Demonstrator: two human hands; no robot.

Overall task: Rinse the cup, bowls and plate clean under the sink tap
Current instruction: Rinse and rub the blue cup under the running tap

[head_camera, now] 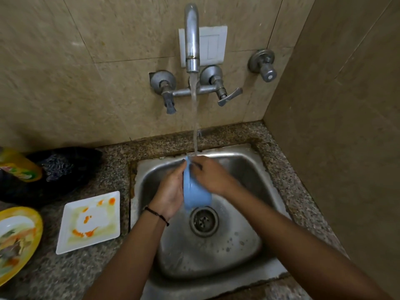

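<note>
While both hands, left hand (171, 191) and right hand (211, 175), are gripping the blue cup (194, 191) under the tap stream (195, 118), the stained square plate (91, 221) and yellow-rimmed bowl (15, 239) are sitting unwashed.

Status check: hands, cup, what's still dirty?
Left hand grips blue cup under running tap; right hand rubs its rim. Square plate and yellow dish still stained on counter. Nothing blocking.

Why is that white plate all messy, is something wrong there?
Nothing is broken. The square white plate on the counter has orange and greenish food smears because it isn't rinsed yet. Both hands are busy with the blue cup under the running tap.
</note>
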